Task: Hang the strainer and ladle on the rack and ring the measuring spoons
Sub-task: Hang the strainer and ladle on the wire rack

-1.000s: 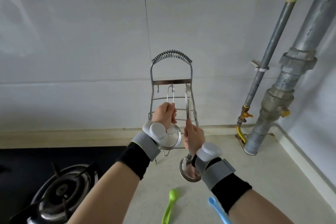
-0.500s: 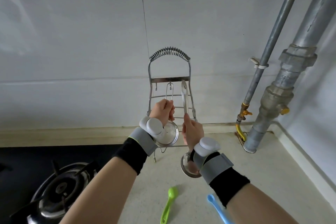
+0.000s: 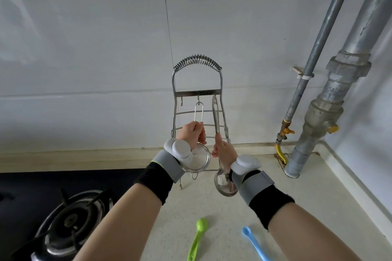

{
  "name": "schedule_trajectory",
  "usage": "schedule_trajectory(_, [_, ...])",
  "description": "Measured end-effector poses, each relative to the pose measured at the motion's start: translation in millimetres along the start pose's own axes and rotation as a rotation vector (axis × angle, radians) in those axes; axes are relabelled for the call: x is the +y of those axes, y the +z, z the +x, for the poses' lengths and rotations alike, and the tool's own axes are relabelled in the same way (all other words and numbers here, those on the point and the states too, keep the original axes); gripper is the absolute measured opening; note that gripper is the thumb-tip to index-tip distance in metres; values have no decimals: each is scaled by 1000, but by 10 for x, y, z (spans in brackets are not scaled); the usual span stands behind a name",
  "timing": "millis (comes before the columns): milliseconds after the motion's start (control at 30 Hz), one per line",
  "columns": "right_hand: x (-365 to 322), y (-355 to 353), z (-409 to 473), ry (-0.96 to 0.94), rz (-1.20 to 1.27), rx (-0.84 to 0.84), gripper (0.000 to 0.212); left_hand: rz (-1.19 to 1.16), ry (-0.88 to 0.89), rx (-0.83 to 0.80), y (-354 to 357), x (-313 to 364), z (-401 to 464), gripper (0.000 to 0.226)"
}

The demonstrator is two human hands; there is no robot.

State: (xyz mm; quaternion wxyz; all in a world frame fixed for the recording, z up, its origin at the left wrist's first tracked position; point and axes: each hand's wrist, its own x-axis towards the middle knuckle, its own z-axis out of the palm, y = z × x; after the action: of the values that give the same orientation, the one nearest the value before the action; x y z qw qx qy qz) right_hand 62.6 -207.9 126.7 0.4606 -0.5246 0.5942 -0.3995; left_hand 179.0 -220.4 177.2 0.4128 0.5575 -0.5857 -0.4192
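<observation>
Hanging from hooks on the chrome wire rack with coiled top (image 3: 197, 91), the small steel mesh strainer (image 3: 196, 158) and long-handled steel ladle (image 3: 224, 182) are both gripped. The left hand (image 3: 192, 136) pinches the strainer's wire handle; the right hand (image 3: 224, 150) closes on the ladle's shaft. The green plastic measuring spoon (image 3: 198, 237) and blue plastic measuring spoon (image 3: 253, 243) lie apart on the speckled countertop (image 3: 307, 207).

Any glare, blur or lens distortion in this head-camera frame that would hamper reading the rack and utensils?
Head view: wide-angle bowing bends the pipes and wall tile seams; lighting is soft and even, shadows faint. The ladle bowl and strainer show mild reflections, not blown out. The rack hooks, left hand and right hand are sharp; the burner corner is dark.
</observation>
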Motion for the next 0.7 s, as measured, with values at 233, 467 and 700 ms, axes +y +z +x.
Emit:
schedule_trajectory(233, [-2, -7, 79, 75, -150, -25, 48, -30, -18, 35, 9, -66, 80, 28])
schedule_trajectory(467, [86, -97, 76, 189, -93, 18, 35, 99, -97, 27, -121, -382, -61, 42])
schedule_trajectory(700, [296, -298, -160, 299, -65, 32, 32, 11, -282, 14, -170, -592, -462, 31])
